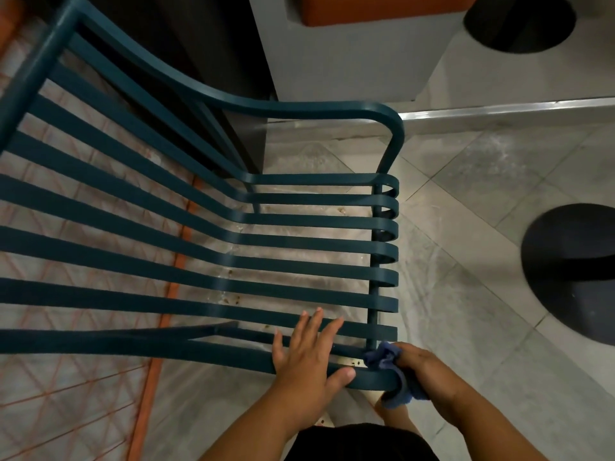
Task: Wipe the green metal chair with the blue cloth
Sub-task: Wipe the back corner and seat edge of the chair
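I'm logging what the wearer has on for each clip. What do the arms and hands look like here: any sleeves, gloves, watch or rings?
Both forearms are bare to the bottom edge of the picture, so no sleeves show. The left hand and right hand wear no gloves, and no watch, bracelet or ring can be seen on the visible parts. A dark garment shows between the arms at the bottom edge.

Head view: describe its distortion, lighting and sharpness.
Head view: wide-angle bowing curves the green chair slats; dim, even light with soft shadows; faint glare on the floor tiles; left hand and blue cloth reasonably sharp, edges softer.
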Action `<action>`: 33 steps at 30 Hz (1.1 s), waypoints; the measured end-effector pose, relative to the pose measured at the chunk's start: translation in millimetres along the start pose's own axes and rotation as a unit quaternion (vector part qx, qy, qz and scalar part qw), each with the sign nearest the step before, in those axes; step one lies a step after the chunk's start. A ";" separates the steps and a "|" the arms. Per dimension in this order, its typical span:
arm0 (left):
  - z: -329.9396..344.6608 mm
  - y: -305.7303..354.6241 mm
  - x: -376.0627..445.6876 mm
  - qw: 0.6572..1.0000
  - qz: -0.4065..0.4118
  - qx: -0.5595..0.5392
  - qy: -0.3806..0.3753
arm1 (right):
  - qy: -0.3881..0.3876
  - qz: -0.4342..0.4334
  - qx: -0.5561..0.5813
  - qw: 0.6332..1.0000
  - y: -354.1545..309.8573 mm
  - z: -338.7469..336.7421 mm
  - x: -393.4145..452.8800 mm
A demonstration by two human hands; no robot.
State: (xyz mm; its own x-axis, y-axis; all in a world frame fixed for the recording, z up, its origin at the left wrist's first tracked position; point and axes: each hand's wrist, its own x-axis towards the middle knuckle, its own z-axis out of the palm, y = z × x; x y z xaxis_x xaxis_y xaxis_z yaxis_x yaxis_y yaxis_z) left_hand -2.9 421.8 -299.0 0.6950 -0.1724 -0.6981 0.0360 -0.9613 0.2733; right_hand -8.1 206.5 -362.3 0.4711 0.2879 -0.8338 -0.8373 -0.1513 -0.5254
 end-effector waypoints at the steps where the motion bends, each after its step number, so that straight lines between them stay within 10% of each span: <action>1: -0.2 -0.3 -0.1 1.000 0.000 -0.003 0.002 | 0.014 0.034 0.002 0.999 -3.4 6.2 2.9; 7: -3.5 2.4 -0.8 1.000 -0.004 -0.006 -0.005 | 0.032 0.070 -0.465 0.882 -43.1 40.1 14.8; 14: -3.1 0.0 0.1 1.000 0.013 -0.010 0.005 | 0.113 0.040 -0.458 0.881 -47.8 59.0 -5.4; 23: -0.1 -4.2 -0.3 0.999 0.033 -0.015 0.017 | 0.100 0.065 -0.200 0.973 -37.2 31.4 -5.4; 33: 8.3 -4.6 -1.2 0.999 0.013 -0.011 0.048 | 0.106 0.040 -0.433 0.894 -67.5 68.3 -33.5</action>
State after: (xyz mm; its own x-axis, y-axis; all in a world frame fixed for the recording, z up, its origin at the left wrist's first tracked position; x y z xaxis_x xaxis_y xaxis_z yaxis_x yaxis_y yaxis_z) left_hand -9.8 424.7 -304.9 0.7609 -0.1749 -0.6248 0.0318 -0.9518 0.3051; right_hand 13.6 271.7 -287.3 0.5372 0.0718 -0.8404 -0.3848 -0.8657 -0.3200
